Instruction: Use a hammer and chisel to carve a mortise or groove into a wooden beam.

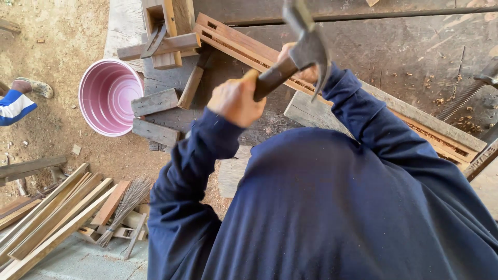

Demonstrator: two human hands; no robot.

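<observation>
Left hand [236, 98] clenched round the handle of a claw hammer [308, 49], held high above the slatted wooden frame [233, 39] on the dark workbench [404, 57], likely for swing room. Right hand [310, 75] low by the frame, mostly hidden behind the hammer head (grip impossible to tell), seemingly steadying the wood. Pink bucket [106, 96] just beside the bench, close to the offcuts.

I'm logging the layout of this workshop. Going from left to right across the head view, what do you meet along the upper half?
Striped sleeve → pink bucket → short wood blocks → hand gripping the hammer handle → hammer head → long wooden frame → metal spring at the right edge.
</observation>
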